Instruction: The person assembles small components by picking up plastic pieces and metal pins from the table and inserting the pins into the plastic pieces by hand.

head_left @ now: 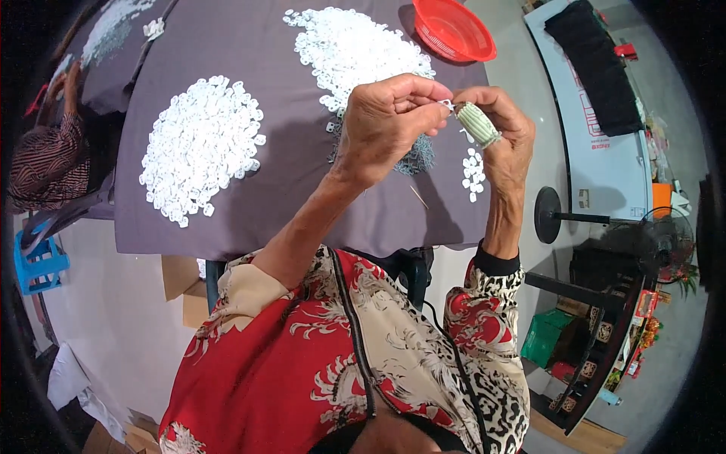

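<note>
My left hand (397, 125) is closed, its thumb and forefinger pinching a small white plastic piece (447, 104) above the table. My right hand (505, 132) meets it from the other side with its fingers bent, their tips close to the piece; what they grip there is too small to make out. A pale green ribbed wrap (477, 125) sits at the thumb side of the right hand, seemingly around a digit. Beneath both hands lie a large heap of white plastic pieces (363, 53) and a heap of small grey parts (416, 157), partly hidden by my left hand.
Another white heap (203, 147) lies left on the grey cloth-covered table (302, 204). A few white pieces (473, 174) and a thin stick (419, 197) lie nearer. A red basket (455, 34) stands far right. Another person (49, 163) sits at the left; a fan (667, 240) stands right.
</note>
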{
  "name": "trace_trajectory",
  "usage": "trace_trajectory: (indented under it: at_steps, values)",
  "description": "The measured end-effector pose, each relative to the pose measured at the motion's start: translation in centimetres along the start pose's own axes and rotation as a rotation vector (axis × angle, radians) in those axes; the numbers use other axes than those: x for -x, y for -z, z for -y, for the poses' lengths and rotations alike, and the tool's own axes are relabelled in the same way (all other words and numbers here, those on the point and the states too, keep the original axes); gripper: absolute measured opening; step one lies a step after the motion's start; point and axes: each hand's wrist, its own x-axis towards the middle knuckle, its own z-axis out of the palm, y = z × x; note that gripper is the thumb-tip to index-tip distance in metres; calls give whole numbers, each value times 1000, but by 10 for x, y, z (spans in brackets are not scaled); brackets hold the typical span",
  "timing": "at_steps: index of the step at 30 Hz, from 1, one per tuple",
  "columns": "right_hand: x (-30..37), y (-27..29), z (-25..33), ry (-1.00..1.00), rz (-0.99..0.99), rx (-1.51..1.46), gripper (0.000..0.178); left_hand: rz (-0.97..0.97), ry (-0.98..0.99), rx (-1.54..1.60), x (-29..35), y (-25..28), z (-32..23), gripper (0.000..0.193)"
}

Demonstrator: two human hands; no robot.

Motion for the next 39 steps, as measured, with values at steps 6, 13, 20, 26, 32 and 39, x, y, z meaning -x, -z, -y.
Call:
trace_trajectory:
  at_steps: [6,13,20,26,32,39]
  values:
    - [2,2,2,-34,29,94,15,-25,-22,-54,3,-3,0,15]
    - [3,-3,-4,-51,-56,42,14,-5,42,25,-1,-1,4,19]
    - [1,-2,-3,-125,-75,45,13,11,6,46,-2,0,8,17]
    - [3,-1,-5,-162,-77,43,10,34,29,51,-2,2,15,15]
    - [4,-3,-5,-189,-73,42,11,-1,-79,-92,0,-2,19,18]
    - [4,-2,-10,-93,-43,170,15,-59,42,-35,-2,1,17,20]
